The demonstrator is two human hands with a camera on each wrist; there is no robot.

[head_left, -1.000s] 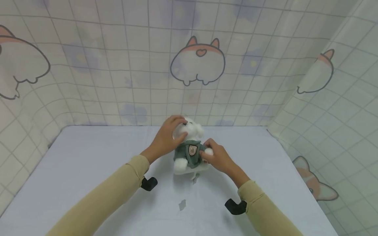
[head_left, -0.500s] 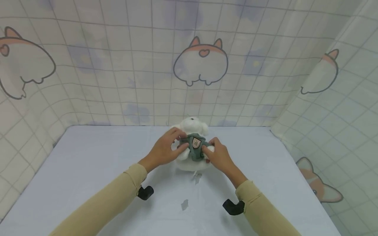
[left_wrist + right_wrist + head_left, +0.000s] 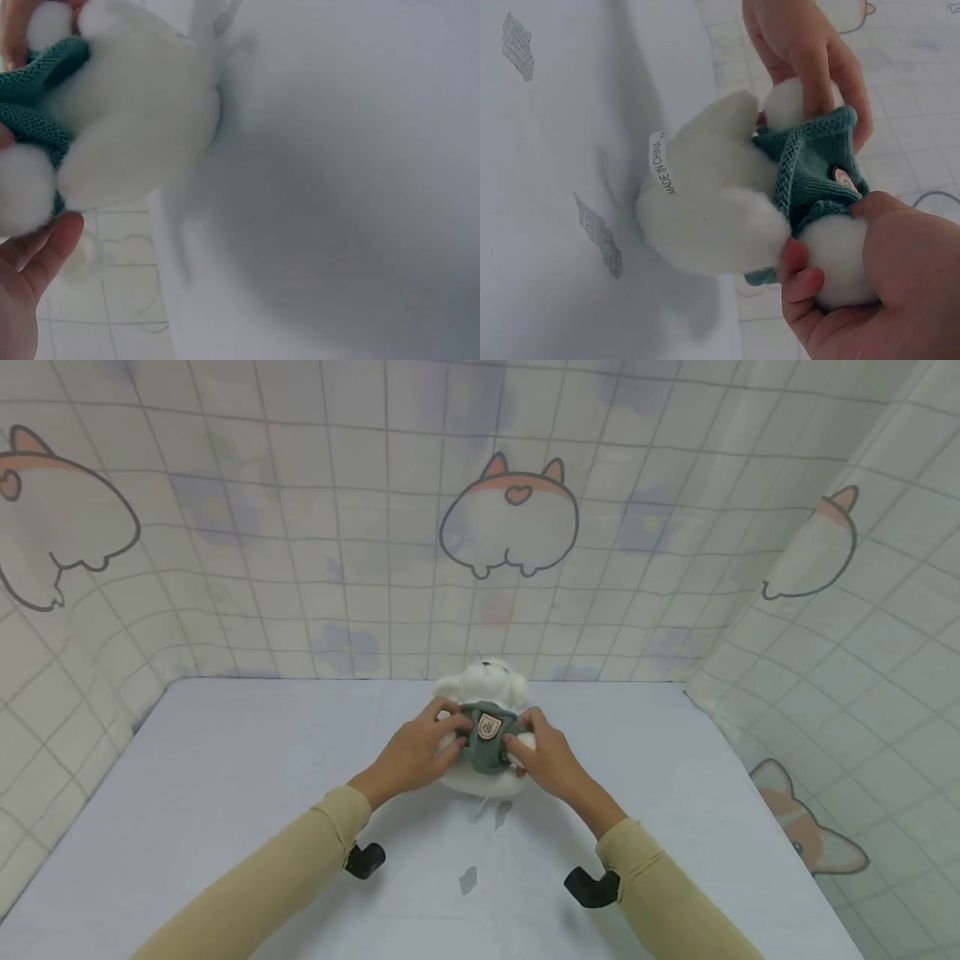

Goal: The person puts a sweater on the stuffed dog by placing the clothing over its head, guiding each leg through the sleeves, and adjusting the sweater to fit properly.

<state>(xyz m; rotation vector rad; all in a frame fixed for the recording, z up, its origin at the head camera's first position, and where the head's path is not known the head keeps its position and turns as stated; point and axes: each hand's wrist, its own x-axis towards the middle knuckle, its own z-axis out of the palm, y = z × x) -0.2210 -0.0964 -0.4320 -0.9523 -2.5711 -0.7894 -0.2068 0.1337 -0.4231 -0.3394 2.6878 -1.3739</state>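
Observation:
A white plush dog [image 3: 486, 677] in a green knitted cardigan [image 3: 487, 756] with a shield-shaped badge [image 3: 490, 727] sits upright near the table's far edge, facing me. My left hand [image 3: 411, 752] holds the paw and sleeve on the toy's left side as I see it, thumb and fingers bent at the cardigan's edge. On the other side my right hand [image 3: 551, 758] grips the other white paw [image 3: 840, 259], its thumb on the cardigan front and fingers curled beneath. The right wrist view shows the plush's rounded bottom and a white "MADE IN CHINA" label [image 3: 660, 161].
The white tabletop [image 3: 247, 777] has small grey leaf-like marks [image 3: 468, 881] in front of the toy. A checked curtain [image 3: 390, 552] with corgi drawings hangs behind and at both sides. Black camera mounts [image 3: 592, 887] jut from both wrists.
My left hand has come down from the plush dog's head to its paw and sleeve. The toy's head now tips back with its muzzle up. My right hand keeps its grip.

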